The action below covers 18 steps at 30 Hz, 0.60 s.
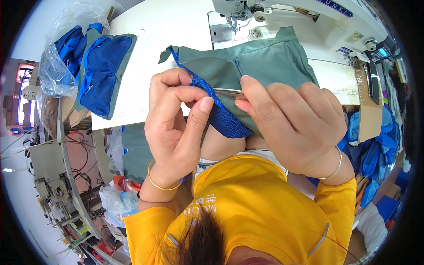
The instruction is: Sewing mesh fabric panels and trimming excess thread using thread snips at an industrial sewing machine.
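A grey-green fabric piece (274, 57) with blue mesh (227, 121) along its edge hangs over the front of the sewing table. My left hand (176, 110) is closed, pinching the blue mesh edge between thumb and fingers. Between the thumb and forefinger of my right hand (293, 119) is a slim metal tool (227, 92), perhaps tweezers; the fingers hide most of it. Its tip meets the mesh beside my left fingertips. The very end of the tip is hidden there.
Beyond the fabric stands a sewing machine (238, 22) on the white table (172, 26). Blue and green sewn pieces (104, 73) lie at the left by a clear plastic bag (48, 66). At the right are a cardboard piece (370, 119), a phone (373, 84) and heaped blue fabric (375, 150).
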Tool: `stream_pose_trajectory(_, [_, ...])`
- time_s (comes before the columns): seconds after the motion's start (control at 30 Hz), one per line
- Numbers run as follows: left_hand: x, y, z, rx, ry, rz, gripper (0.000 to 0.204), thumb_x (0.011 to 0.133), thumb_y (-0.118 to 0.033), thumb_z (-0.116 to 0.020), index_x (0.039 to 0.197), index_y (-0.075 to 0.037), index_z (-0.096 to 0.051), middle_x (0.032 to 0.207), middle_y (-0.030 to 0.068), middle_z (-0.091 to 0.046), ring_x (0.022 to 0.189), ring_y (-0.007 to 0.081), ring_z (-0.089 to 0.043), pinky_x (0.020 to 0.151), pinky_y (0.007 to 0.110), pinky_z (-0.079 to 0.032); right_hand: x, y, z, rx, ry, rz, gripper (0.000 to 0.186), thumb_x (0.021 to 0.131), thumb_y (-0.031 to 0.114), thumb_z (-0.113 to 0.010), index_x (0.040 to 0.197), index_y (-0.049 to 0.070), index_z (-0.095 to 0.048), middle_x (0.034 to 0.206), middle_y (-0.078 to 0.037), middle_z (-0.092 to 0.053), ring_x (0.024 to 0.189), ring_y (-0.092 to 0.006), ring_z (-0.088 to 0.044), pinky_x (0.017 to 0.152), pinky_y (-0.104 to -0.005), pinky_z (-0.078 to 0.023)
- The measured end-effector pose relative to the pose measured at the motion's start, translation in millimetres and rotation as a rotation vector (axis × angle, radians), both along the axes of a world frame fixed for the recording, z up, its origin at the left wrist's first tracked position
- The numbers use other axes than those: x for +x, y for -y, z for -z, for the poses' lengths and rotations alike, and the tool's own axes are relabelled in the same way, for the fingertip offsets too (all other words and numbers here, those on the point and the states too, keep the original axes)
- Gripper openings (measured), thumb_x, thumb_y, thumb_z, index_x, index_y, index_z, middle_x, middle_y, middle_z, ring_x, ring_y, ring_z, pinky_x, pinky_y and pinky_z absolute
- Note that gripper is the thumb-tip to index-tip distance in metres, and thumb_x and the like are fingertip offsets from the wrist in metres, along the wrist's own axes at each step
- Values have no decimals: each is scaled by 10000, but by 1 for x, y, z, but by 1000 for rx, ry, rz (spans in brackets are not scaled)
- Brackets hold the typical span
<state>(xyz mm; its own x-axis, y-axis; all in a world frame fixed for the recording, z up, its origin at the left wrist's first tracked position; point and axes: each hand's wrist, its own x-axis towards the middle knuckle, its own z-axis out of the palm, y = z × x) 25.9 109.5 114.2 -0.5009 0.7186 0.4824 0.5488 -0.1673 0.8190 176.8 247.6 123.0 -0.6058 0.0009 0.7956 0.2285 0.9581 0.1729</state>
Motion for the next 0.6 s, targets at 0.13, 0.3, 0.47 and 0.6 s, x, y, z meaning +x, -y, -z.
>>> stream_pose_trajectory(0.13, [2, 0, -1, -5, 17, -19, 68, 866, -2, -678, 903, 31, -632, 1052, 141, -520, 982, 227, -496, 845, 292, -415, 1, -1, -2, 50, 31, 2, 287, 776, 289, -773, 1018, 137, -751, 781, 39, -570, 580, -138, -458, 499, -271, -343])
stream_pose_trajectory(0.3, [1, 0, 0, -5, -44, -2, 67, 865, 0, -679, 899, 29, -629, 1046, 138, -522, 972, 220, -495, 809, 281, -422, 2, 0, -3, 47, 26, -7, 289, 770, 280, -771, 1021, 138, -752, 802, 34, -569, 598, -138, -462, 499, -268, -338])
stream_pose_trajectory(0.47, [-1, -1, 2, -1, -118, 15, 70, 857, 2, -681, 888, 25, -623, 1031, 142, -522, 947, 221, -499, 763, 268, -428, 0, 0, -5, 92, 51, -18, 267, 775, 251, -764, 1016, 136, -750, 809, 26, -555, 616, -136, -464, 498, -266, -332])
stream_pose_trajectory(0.6, [0, -3, 3, -36, -199, -12, 76, 844, 7, -683, 883, 17, -619, 1017, 150, -519, 910, 232, -507, 750, 277, -431, -3, 1, -2, 79, 78, -8, 228, 785, 233, -749, 994, 142, -740, 766, 26, -515, 609, -133, -467, 492, -266, -327])
